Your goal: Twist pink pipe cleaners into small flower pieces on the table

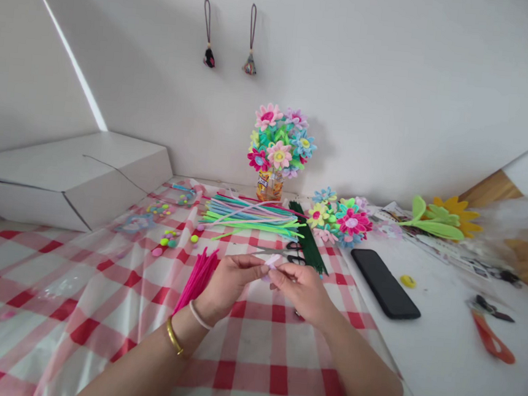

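Above the checked cloth, a small pale lilac fuzzy piece (273, 261), seemingly bent pipe cleaner, is pinched between my two hands. My left hand (234, 280) grips its left side with thumb and forefinger. On the other side my right hand (303, 288) pinches it too, fingers curled. Much of the piece is hidden by my fingertips. Just behind the hands lie black-handled scissors (294, 258). Bright pink pipe cleaners (195, 281) rest beside my left wrist. Farther back is a pile of blue, lilac and green pipe cleaners (253, 215), with dark green stems (309, 239) to its right.
A jar (269, 186) of fuzzy flowers stands by the wall, with more flowers (347, 221) lying to its right. Coloured pompoms (168, 238) are at left, near a white box (123, 167). A black phone (384, 284) and orange-handled tool (492, 338) lie on the right.
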A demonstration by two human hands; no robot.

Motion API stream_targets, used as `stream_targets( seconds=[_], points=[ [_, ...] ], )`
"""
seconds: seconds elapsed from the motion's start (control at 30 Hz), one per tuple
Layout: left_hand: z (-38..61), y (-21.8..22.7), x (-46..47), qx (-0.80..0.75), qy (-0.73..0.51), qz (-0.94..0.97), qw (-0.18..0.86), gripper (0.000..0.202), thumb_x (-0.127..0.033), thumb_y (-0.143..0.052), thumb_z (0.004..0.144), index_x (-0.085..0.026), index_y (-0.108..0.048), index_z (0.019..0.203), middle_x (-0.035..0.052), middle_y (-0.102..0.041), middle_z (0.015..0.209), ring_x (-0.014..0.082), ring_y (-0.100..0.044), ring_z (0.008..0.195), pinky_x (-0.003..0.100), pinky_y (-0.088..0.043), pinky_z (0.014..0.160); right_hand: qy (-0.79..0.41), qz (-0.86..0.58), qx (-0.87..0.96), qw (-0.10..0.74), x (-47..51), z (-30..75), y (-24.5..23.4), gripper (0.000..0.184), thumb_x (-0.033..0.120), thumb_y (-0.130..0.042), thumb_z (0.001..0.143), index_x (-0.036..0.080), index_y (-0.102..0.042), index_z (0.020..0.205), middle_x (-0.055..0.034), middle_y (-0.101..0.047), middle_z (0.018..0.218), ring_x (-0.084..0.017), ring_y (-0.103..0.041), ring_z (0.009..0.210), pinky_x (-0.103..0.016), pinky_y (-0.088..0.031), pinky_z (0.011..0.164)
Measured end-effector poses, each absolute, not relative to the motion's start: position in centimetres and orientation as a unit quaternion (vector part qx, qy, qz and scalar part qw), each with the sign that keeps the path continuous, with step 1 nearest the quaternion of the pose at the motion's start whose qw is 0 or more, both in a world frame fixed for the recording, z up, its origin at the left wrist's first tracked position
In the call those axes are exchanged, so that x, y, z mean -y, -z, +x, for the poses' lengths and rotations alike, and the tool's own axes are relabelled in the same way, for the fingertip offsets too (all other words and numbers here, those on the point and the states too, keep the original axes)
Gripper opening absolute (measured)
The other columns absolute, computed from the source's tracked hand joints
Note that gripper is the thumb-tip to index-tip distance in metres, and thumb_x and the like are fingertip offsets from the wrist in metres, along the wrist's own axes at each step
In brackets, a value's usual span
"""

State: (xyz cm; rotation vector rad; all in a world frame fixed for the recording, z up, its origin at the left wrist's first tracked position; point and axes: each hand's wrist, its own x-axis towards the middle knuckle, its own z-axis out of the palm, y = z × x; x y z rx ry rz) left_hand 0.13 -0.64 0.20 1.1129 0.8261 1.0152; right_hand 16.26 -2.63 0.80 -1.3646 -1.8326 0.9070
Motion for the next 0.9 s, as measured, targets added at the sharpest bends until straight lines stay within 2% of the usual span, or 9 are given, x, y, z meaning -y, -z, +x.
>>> stream_targets(
  seconds=[0.17,0.37,0.53,0.63,0.9],
  points=[
    [-0.01,-0.01,0.32,-0.392,-0.428,0.473,0.663,0.014,-0.025,-0.074,0.059,-0.014,-0.07,0.067,0.0029,-0.067,0.066,0.0142,-0.056,0.065,0.028,-0.041,0.068,-0.343,-0.515,0.71,0.334,2.69,16.3,-0.78,0.032,0.037,-0.045,0.084,0.018,-0.065,0.068,-0.0013,-0.065,0.065,-0.015,-0.058,0.063,-0.025,-0.04,0.057],
    [-0.2,0.24,0.11,-0.383,-0.428,0.469,0.671,0.015,-0.026,-0.073,0.059,-0.014,-0.071,0.067,0.0029,-0.067,0.067,0.0133,-0.056,0.065,0.027,-0.041,0.069,-0.37,-0.511,0.691,0.353,2.53,16.5,-0.97,0.028,0.04,-0.049,0.082,0.019,-0.067,0.079,-0.0013,-0.065,0.071,-0.015,-0.057,0.066,-0.025,-0.041,0.058],
    [-0.1,0.16,0.25,-0.41,-0.422,0.489,0.644,0.016,-0.026,-0.074,0.057,-0.014,-0.071,0.067,0.0024,-0.067,0.065,0.0137,-0.056,0.065,0.027,-0.041,0.068,-0.359,-0.525,0.677,0.37,2.38,16.57,-0.79,0.019,0.031,-0.051,0.078,0.019,-0.065,0.073,0.0008,-0.062,0.067,-0.013,-0.054,0.061,-0.023,-0.04,0.055],
    [-0.02,0.17,0.29,-0.415,-0.416,0.513,0.626,0.016,-0.027,-0.073,0.059,-0.014,-0.071,0.068,0.0036,-0.068,0.067,0.0147,-0.056,0.066,0.027,-0.041,0.068,-0.342,-0.54,0.674,0.37,2.41,16.46,-0.52,0.018,0.03,-0.051,0.078,0.019,-0.063,0.071,0.0011,-0.061,0.064,-0.013,-0.054,0.059,-0.024,-0.04,0.053],
    [0.04,0.23,0.31,-0.41,-0.451,0.486,0.626,0.016,-0.027,-0.073,0.06,-0.014,-0.071,0.069,0.0038,-0.069,0.067,0.015,-0.058,0.066,0.028,-0.043,0.069,-0.357,-0.517,0.683,0.372,2.46,16.31,-0.54,0.022,0.035,-0.05,0.08,0.021,-0.065,0.084,-0.0014,-0.067,0.079,-0.017,-0.059,0.072,-0.027,-0.045,0.064]
  ],
)
